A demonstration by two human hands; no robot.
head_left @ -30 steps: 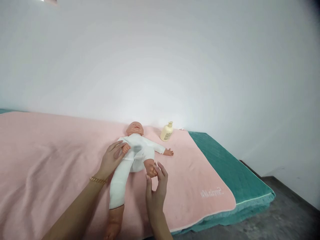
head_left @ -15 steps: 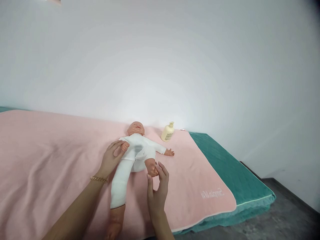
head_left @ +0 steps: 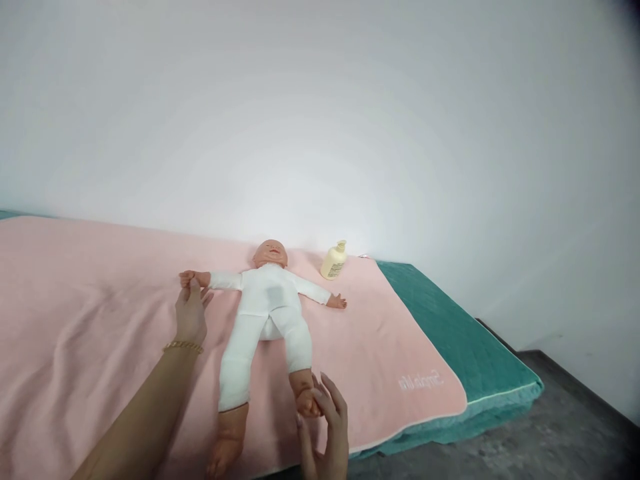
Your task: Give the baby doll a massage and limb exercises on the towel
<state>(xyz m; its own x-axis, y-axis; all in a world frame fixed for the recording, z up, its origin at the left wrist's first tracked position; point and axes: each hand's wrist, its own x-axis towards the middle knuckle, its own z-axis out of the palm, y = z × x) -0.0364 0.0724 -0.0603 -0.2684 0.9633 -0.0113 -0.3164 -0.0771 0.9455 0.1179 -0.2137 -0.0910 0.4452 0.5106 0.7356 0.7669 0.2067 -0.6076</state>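
Note:
A baby doll in white cloth lies on its back on a pink blanket, arms spread and legs toward me. My left hand, with a gold bracelet at the wrist, has its fingers closed on the doll's hand at the left. Around the doll's foot on the right, my right hand has its thumb and fingers closed. The other foot rests on the blanket between my arms.
A cream pump bottle stands on the blanket right of the doll's head. Beneath the blanket is a green mattress, its edge at the lower right. A pale wall rises behind; grey floor shows at right.
The doll's left-side arm, bent over its chest before, now stretches outward with my left hand. Its right-side leg has straightened toward me, my right hand moving down with the foot.

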